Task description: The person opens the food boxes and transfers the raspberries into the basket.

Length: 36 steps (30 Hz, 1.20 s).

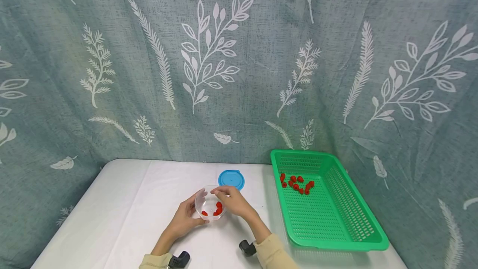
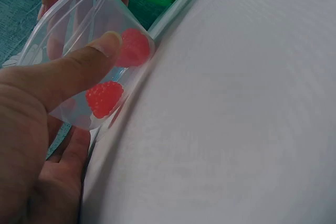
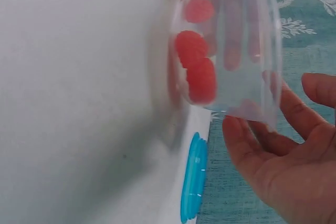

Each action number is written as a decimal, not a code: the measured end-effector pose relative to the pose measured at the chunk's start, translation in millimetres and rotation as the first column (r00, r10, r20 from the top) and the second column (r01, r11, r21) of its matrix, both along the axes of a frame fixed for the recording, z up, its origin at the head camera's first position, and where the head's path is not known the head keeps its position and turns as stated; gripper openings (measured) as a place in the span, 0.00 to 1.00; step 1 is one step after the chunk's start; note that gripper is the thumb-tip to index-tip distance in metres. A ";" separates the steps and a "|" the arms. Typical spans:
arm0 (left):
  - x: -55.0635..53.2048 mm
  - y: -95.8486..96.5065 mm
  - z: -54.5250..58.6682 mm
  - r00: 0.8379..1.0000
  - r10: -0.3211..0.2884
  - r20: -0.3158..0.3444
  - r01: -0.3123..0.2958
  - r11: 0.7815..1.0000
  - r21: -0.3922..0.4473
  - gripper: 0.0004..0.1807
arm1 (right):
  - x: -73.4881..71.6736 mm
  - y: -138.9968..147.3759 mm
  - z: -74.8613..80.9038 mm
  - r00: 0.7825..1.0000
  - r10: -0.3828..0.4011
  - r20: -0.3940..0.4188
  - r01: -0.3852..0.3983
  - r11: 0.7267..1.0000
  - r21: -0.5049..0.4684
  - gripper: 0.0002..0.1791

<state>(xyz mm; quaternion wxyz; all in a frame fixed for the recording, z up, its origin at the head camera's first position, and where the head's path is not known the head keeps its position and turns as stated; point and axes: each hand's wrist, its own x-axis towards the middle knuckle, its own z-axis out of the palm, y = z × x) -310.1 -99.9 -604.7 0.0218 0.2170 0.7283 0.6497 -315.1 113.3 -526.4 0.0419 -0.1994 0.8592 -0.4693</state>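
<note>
A clear plastic container (image 1: 206, 205) with several red raspberries (image 1: 218, 211) at its bottom is in front of me on the white cloth. My left hand (image 1: 182, 219) grips it from the left, the thumb pressed on the near wall and fingers around the far side. In the left wrist view, one raspberry (image 2: 105, 99) shows through the wall below the thumb. My right hand (image 1: 234, 201) is at the container's right rim. The right wrist view shows that hand's thumb apart from the fingers and nothing between them, with fingertips right by the container wall (image 3: 241, 87).
A round blue lid (image 1: 231, 180) lies just behind the container. To the right stands a green perforated basket (image 1: 336, 245) with several more raspberries (image 1: 296, 187) in its far left part. A patterned curtain (image 1: 239, 128) hangs behind the white-covered table (image 1: 145, 194).
</note>
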 end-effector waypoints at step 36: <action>0.6 -1.0 1.1 0.999 -0.025 0.033 0.025 1.000 0.008 0.57 | -2.5 -37.0 -3.5 0.977 -0.012 -0.212 0.103 0.898 0.427 0.10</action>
